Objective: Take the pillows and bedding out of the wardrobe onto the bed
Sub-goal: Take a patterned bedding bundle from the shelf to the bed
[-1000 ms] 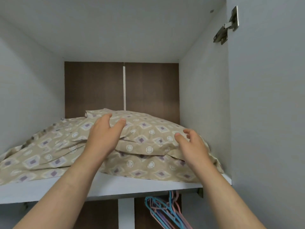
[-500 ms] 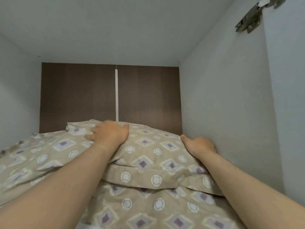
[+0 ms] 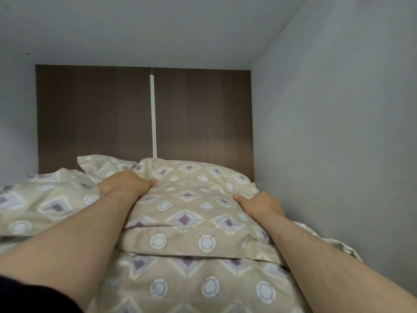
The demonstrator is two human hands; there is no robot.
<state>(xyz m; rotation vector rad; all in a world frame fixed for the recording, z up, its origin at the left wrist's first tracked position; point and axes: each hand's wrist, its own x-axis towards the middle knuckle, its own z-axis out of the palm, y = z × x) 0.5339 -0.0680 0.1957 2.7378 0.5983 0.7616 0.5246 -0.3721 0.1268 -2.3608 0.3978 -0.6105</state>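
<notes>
A beige pillow patterned with purple diamonds and white circles lies on top of a second matching pillow inside the wardrobe compartment. My left hand grips the top pillow's left far side, fingers dug into the fabric. On the pillow's right edge my right hand is closed, thumb on top and fingers hidden behind it. More matching bedding lies crumpled to the left.
The compartment has a dark brown back panel with a white vertical strip, a grey right wall close to my right hand, and a low ceiling.
Both hands went from hovering open over the pillow to pressing in and closing on its two sides. The view moved closer and deeper into the compartment.
</notes>
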